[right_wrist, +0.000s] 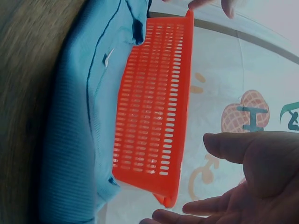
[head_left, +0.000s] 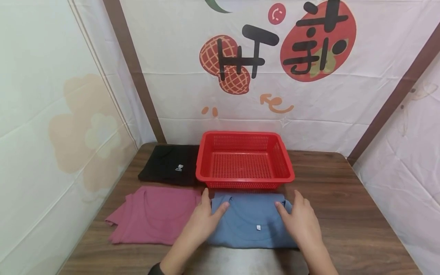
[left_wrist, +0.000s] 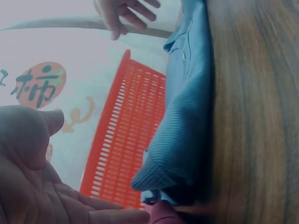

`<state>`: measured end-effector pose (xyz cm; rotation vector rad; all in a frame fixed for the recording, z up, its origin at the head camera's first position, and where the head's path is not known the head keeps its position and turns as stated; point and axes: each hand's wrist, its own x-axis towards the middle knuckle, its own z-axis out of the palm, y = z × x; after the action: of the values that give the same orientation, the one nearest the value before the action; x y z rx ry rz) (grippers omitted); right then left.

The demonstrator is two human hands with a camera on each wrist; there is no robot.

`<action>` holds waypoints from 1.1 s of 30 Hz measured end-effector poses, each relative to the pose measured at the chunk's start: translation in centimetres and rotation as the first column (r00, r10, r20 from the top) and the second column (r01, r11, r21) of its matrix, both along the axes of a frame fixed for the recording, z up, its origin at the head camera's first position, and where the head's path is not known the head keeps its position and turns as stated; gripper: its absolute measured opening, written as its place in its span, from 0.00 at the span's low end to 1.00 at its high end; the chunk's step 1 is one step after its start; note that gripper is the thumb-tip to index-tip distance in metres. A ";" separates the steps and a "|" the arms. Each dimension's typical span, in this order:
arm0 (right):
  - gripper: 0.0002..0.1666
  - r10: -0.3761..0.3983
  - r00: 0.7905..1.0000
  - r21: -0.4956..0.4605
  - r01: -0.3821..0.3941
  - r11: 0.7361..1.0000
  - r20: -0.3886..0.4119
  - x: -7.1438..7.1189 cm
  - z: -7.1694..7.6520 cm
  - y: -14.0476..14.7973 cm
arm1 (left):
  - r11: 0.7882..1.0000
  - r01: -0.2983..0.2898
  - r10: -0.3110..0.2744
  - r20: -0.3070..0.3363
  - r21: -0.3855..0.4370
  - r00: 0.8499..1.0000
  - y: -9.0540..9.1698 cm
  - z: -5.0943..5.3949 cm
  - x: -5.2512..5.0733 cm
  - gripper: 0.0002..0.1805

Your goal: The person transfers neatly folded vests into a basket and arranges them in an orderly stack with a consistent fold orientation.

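A folded blue shirt [head_left: 247, 221] with a small white tag lies on the table, in front of the red basket [head_left: 240, 166]. Over its left side, near the pink shirt, is my left hand [head_left: 203, 219], fingers extended and thumb apart. My right hand [head_left: 302, 221] is at the shirt's right side, its fingers likewise straight. In the left wrist view the left palm [left_wrist: 42, 172] faces the blue shirt [left_wrist: 180, 121] with a gap between. The right wrist view has the right hand [right_wrist: 261, 172] beside the blue shirt [right_wrist: 79, 121], holding nothing.
Left of the blue shirt lies a folded pink shirt [head_left: 161, 214]. A folded black shirt [head_left: 168, 164] with a small white print sits behind it, beside the basket. The wooden table [head_left: 350, 214] is bordered by printed white cloth walls [head_left: 165, 95].
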<state>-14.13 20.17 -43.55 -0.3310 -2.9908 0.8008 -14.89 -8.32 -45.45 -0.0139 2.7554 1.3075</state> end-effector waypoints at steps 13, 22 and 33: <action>0.58 0.004 0.987 -0.024 0.000 1.000 0.162 -0.5 -0.8 0.9 | 0.996 -0.079 0.074 0.113 0.041 0.991 0.6 -1.1 -0.8 0.51; 0.57 -0.012 0.976 -0.012 0.015 1.000 0.218 -0.7 -1.7 1.1 | 0.999 -0.044 0.045 0.055 -0.022 0.997 0.8 -1.6 -0.5 0.46; 0.52 -0.045 0.957 0.040 0.035 0.999 0.285 -0.4 -3.0 1.4 | 0.975 -0.053 0.055 0.001 -0.216 0.998 1.3 -2.6 -1.1 0.46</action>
<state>-14.50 21.61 -46.52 -0.5487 -3.2466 0.7551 -15.99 -7.01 -48.02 -0.1094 2.8952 1.0097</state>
